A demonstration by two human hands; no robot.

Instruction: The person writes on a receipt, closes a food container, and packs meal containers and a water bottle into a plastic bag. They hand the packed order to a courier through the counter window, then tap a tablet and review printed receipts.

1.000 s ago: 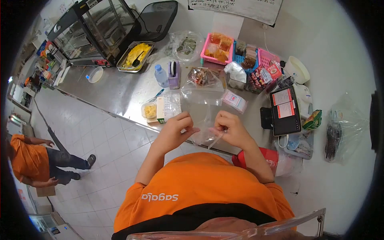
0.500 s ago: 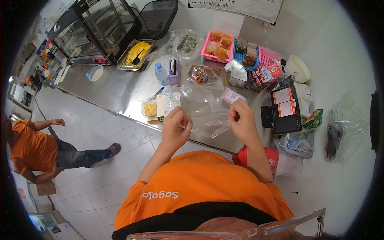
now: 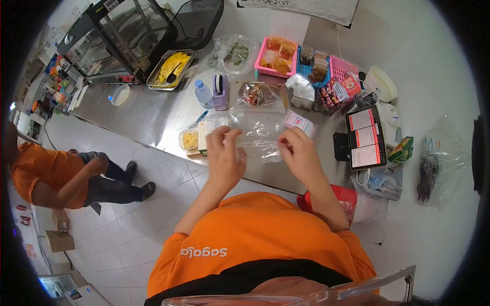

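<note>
A clear plastic bag (image 3: 258, 123) lies on the steel table in front of me, its mouth toward my body. At its far end sits a reddish-brown packed food (image 3: 256, 94); whether it is inside the bag I cannot tell. My left hand (image 3: 225, 157) hovers at the bag's left near corner, fingers loosely bent and apart, holding nothing. At the opposite corner, my right hand (image 3: 300, 155) pinches the film between thumb and fingers. Left of the bag are a white and green box (image 3: 203, 137) and a small tub of yellow food (image 3: 189, 138). A white and pink packet (image 3: 300, 124) lies just beyond my right hand.
Behind stand a water bottle (image 3: 203, 95), a purple tape dispenser (image 3: 220, 93), a tray of yellow food (image 3: 171, 70) and a pink basket (image 3: 276, 65). A tablet (image 3: 366, 137) stands at right. Someone in an orange shirt (image 3: 51, 176) is on the floor at left.
My left hand has let go of the bag's edge and its fingers have spread. The stretched mouth has sagged. My right hand moved slightly left. The other person has turned and shifted.
</note>
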